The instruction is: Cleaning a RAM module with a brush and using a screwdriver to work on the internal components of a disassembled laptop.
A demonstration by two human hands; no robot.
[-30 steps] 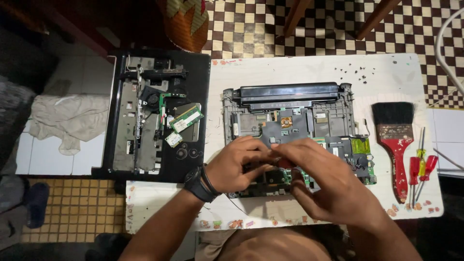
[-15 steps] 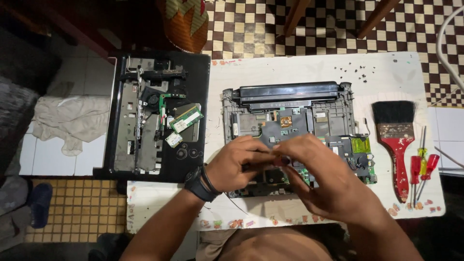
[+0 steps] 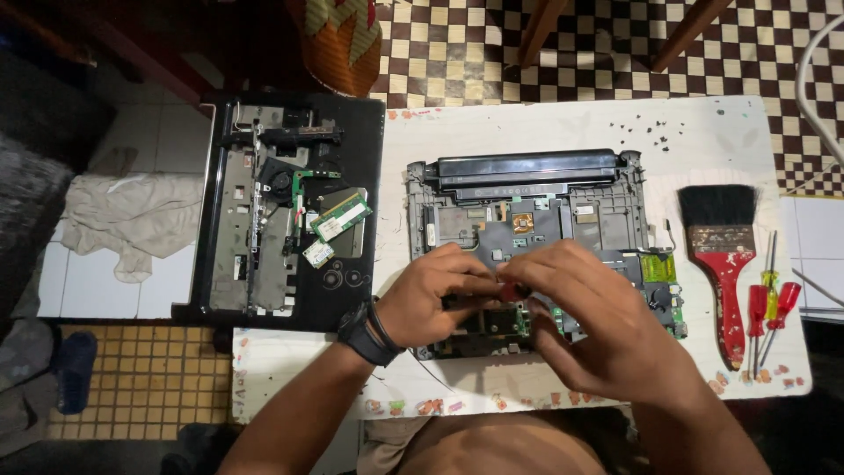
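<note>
Both hands, left hand (image 3: 435, 295) and right hand (image 3: 598, 321), meet over the opened laptop base (image 3: 536, 237) on the table (image 3: 527, 123), fingers pinching a small red-tipped tool (image 3: 508, 290).

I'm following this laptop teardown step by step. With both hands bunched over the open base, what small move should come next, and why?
Probably keep the red-handled tool steady on the circuit board and work that spot before lifting anything. The left hand and right hand both pinch at it over the laptop base, and the tip is hidden, so any release cannot be confirmed.
</note>
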